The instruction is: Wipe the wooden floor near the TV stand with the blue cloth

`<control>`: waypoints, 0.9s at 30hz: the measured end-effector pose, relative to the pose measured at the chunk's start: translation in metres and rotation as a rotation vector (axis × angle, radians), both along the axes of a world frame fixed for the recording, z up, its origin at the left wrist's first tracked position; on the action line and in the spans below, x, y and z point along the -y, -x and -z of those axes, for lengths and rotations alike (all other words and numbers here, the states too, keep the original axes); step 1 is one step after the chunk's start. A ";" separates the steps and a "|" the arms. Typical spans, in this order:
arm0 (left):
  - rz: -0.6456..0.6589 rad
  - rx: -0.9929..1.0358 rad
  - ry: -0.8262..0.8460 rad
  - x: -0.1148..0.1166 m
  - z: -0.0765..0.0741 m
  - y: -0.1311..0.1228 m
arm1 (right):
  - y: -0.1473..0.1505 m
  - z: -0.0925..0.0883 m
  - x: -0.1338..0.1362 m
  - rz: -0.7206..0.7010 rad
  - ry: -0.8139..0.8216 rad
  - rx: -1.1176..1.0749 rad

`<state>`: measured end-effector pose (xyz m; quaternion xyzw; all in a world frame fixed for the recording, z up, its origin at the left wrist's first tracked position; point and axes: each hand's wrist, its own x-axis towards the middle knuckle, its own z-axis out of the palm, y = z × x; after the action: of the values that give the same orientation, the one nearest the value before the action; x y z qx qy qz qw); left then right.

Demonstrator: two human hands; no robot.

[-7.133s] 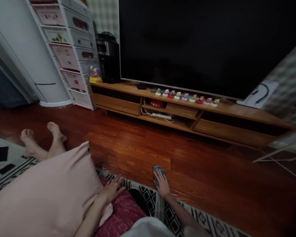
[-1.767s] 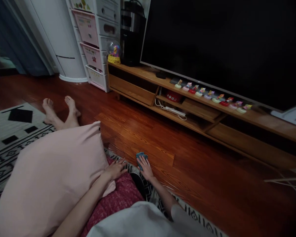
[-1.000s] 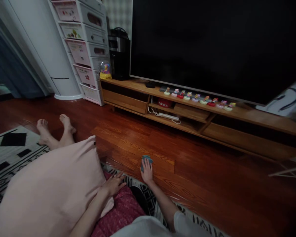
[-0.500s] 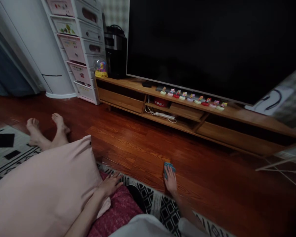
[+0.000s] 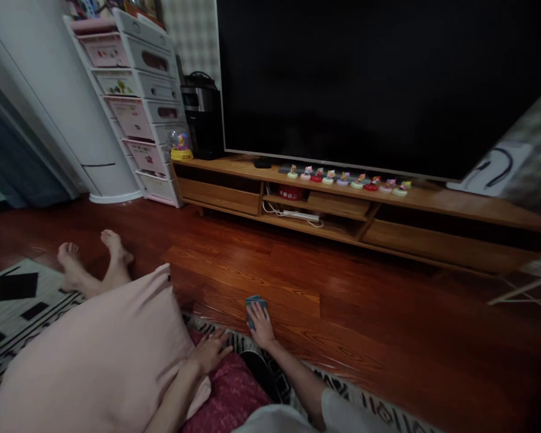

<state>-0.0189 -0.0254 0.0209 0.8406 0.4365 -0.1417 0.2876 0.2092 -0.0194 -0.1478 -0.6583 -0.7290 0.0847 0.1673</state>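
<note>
My right hand (image 5: pixel 260 323) lies over a small teal, flat, layered thing (image 5: pixel 253 299) on the wooden floor, pressing on it with extended fingers. Its edges look straight; I cannot tell whether it is a stack of cards or a folded cloth, as the hand hides most of it. My left hand (image 5: pixel 213 350) rests palm down on the dark red patterned fabric (image 5: pixel 234 391) over my lap, fingers apart and holding nothing. Beside it, my left forearm lies against a large pale pink pillow (image 5: pixel 103 355).
Beyond the floor (image 5: pixel 261 264) runs a low wooden TV stand (image 5: pixel 234 204) with a large dark television (image 5: pixel 365 78) and several small figurines (image 5: pixel 344 178). White-and-pink drawers (image 5: pixel 157 120) stand at left. A patterned rug (image 5: pixel 13 270) lies beneath me; bare feet (image 5: pixel 112 243) show at left.
My right hand has slid left across the floor with the teal thing under it, coming closer to my left hand. My left hand stays on the red fabric. The view has shifted slightly.
</note>
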 end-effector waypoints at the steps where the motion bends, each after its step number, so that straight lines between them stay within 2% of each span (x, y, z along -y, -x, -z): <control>1: -0.002 0.001 0.002 0.000 0.000 0.000 | 0.007 0.000 0.006 -0.098 0.008 -0.007; 4: -0.006 0.006 0.011 0.001 -0.003 0.001 | -0.003 -0.003 0.031 -0.255 0.066 -0.017; 7: -0.007 0.017 0.009 0.003 -0.006 0.001 | -0.052 -0.006 0.058 -0.176 0.096 -0.004; 10: -0.005 0.023 0.011 0.004 -0.007 0.001 | -0.115 -0.006 0.076 0.078 0.088 0.045; 13: 0.001 0.023 0.005 0.003 -0.005 0.000 | -0.159 0.000 0.075 0.455 0.059 0.086; 16: -0.003 0.016 0.002 0.003 -0.002 0.000 | -0.160 0.006 0.053 0.800 0.012 0.058; 18: 0.003 0.007 0.002 0.002 -0.002 -0.001 | -0.136 0.009 0.035 0.867 -0.025 0.031; 19: 0.007 0.001 0.000 0.002 -0.002 -0.001 | -0.118 0.011 0.028 0.838 -0.034 0.026; 21: 0.012 -0.016 -0.002 0.002 -0.003 -0.001 | -0.076 0.013 0.018 0.675 -0.029 0.031; 24: 0.012 -0.030 -0.003 0.002 -0.007 -0.003 | -0.015 0.016 0.017 0.267 0.003 0.035; 27: -0.002 -0.036 0.004 0.003 -0.010 -0.003 | 0.015 0.016 0.025 -0.143 0.063 0.020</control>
<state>-0.0156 -0.0285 0.0314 0.8370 0.4420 -0.1575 0.2817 0.1947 -0.0445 -0.1636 -0.6103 -0.7728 0.1129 0.1325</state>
